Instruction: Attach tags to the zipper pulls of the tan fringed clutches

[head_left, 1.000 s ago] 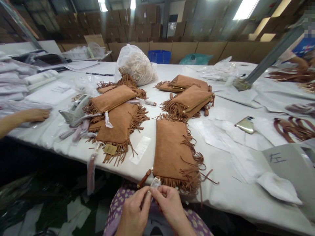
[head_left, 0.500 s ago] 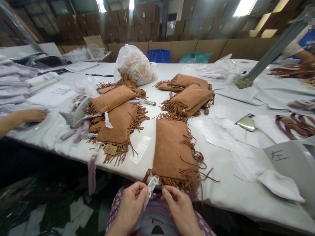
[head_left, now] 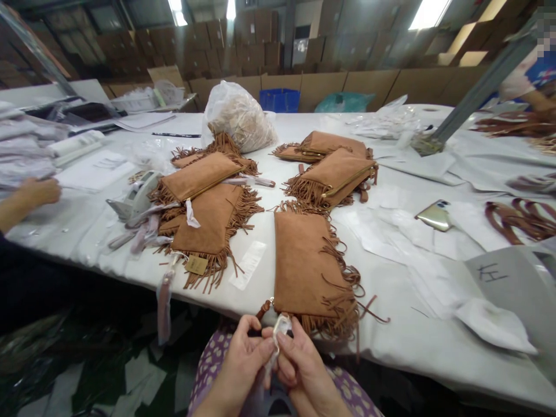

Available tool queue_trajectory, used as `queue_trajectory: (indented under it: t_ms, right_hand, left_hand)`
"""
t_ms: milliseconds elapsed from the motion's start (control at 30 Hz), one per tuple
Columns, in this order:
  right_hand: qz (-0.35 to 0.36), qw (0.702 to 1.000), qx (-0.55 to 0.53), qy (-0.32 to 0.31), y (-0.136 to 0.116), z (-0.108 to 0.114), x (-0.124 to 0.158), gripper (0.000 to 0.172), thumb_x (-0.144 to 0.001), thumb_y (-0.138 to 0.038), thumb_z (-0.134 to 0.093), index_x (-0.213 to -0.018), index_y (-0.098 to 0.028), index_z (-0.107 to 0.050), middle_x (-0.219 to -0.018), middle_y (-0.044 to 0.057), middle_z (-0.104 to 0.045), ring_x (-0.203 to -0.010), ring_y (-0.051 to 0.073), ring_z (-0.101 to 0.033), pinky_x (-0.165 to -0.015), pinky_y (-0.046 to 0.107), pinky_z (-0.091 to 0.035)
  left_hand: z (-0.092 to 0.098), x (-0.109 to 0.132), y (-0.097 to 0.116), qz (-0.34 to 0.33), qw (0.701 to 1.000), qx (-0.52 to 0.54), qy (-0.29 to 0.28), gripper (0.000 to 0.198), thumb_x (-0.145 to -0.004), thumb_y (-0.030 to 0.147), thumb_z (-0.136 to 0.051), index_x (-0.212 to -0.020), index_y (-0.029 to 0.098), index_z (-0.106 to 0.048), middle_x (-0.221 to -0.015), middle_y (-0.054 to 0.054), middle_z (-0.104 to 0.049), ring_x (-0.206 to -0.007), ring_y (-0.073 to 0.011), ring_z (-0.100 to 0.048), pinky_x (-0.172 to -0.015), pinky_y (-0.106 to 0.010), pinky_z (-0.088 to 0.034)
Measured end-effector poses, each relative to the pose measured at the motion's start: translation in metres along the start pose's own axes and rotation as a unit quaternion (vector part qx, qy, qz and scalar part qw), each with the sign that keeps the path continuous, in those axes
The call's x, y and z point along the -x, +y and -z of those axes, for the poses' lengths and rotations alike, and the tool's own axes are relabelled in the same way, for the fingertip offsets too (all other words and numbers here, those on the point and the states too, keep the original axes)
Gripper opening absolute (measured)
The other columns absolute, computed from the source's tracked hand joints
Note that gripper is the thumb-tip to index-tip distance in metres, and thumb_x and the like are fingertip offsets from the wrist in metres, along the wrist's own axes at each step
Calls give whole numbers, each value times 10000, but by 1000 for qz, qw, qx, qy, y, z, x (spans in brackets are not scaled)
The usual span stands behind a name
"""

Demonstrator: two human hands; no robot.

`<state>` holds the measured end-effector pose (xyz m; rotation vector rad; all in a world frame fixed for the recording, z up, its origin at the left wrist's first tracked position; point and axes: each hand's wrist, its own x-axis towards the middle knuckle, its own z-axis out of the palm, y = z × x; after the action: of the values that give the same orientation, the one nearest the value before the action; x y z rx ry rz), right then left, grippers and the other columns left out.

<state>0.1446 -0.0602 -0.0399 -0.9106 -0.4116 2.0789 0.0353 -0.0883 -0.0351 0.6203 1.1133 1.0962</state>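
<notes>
A brown suede-look pouch (head_left: 302, 260) with fringe lies flat at the table's front edge, right before me. From its near left corner comes a strap (head_left: 282, 326) in thin white wrapping, partly hidden by my fingers. My left hand (head_left: 245, 359) pinches this strap from the left, thumb against fingers. My right hand (head_left: 304, 359) is closed on it from the right, fingertips almost meeting the left ones. A braided zip pull (head_left: 263, 310) hangs just above my left fingers. To the left, another fringed pouch (head_left: 204, 220) carries a tag (head_left: 196, 265) and a plastic-wrapped strap (head_left: 164, 307) hanging over the edge.
More fringed pouches (head_left: 332, 174) lie farther back, near a filled plastic bag (head_left: 238, 116). A tape dispenser (head_left: 139, 194) stands left, a phone (head_left: 434, 215) right. A slanted metal post (head_left: 482, 81) rises at right. Another person's hand (head_left: 41, 191) is at far left.
My right hand has moved left and closed on the wrapped strap beside my left hand. The other person's hand at far left has lifted and shifted left.
</notes>
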Motion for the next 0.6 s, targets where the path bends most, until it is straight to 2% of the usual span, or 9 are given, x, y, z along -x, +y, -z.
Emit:
queue_trajectory:
  t_ms: [100, 133, 200, 267, 300, 367, 433, 500, 600]
  right_hand:
    - [-24, 998, -16, -51, -7, 7, -2, 318, -735, -417, -732, -782, -165, -543, -375, -130, -368, -300, 1, -194, -331, 136, -186]
    - [-25, 998, -17, -57, -9, 9, -2, 318, -739, -419, -728, -753, -157, -546, -383, -129, -360, -307, -4, -172, -334, 139, -168]
    - [-24, 998, -4, -51, -10, 12, -3, 332, -728, -422, -735, -749, -144, -556, -451, -106, -436, -319, -16, -164, -341, 148, -140]
    - [-14, 999, 22, -36, -8, 14, -3, 375, -703, -463, -743, -763, -141, -558, -503, -79, -504, -317, -15, -198, -341, 158, -135]
    - [-4, 999, 35, -30, -7, 14, -4, 406, -682, -491, -747, -765, -143, -554, -517, -67, -531, -312, -11, -220, -336, 162, -135]
    - [24, 998, 58, -22, -4, 16, -5, 453, -644, -521, -759, -787, -148, -544, -563, -37, -589, -309, -2, -277, -325, 160, -145]
    - [44, 995, 85, -22, -3, 18, -4, 479, -637, -526, -760, -826, -141, -548, -605, -11, -626, -314, 6, -328, -316, 153, -175]
    - [53, 990, 133, -15, -5, 22, -1, 505, -628, -533, -760, -850, -119, -573, -591, -11, -620, -313, 13, -350, -309, 151, -210]
    - [67, 970, 230, 26, -11, 35, 6, 549, -633, -564, -735, -888, -87, -639, -560, -28, -585, -323, 20, -356, -322, 156, -270]
  left_hand:
    - [5, -1, 6, 48, 995, 5, -82, 501, -716, 547, -690, -885, 231, -341, -574, 62, -569, -389, -75, -454, -399, -163, -325]
    - [10, -2, 8, 37, 996, -37, -73, 469, -739, 562, -657, -899, 220, -378, -605, 49, -576, -432, -91, -493, -428, -181, -363]
    - [21, -4, 11, -35, 982, -185, 17, 385, -821, 561, -548, -941, 204, -467, -695, 10, -607, -580, -145, -581, -546, -243, -455]
    - [35, -12, 10, -137, 910, -368, 129, 335, -859, 517, -503, -986, 209, -549, -864, -38, -642, -793, -210, -619, -740, -338, -492]
    - [41, -18, 7, -186, 863, -449, 140, 327, -844, 492, -536, -1017, 218, -577, -950, -57, -639, -889, -242, -608, -822, -386, -479]
    - [52, -32, -4, -274, 774, -559, 113, 312, -820, 432, -579, -1061, 236, -607, -1026, -76, -617, -964, -274, -586, -865, -429, -468]
    - [59, -46, -18, -346, 709, -610, 68, 260, -833, 369, -558, -1051, 243, -622, -997, -76, -615, -913, -260, -601, -803, -403, -501]
    - [64, -56, -28, -391, 675, -624, 39, 207, -859, 331, -519, -1008, 239, -628, -950, -68, -626, -838, -231, -619, -743, -360, -524]
    - [73, -61, -30, -394, 686, -611, 27, 205, -888, 349, -483, -992, 237, -618, -966, -57, -655, -873, -223, -638, -780, -341, -542]
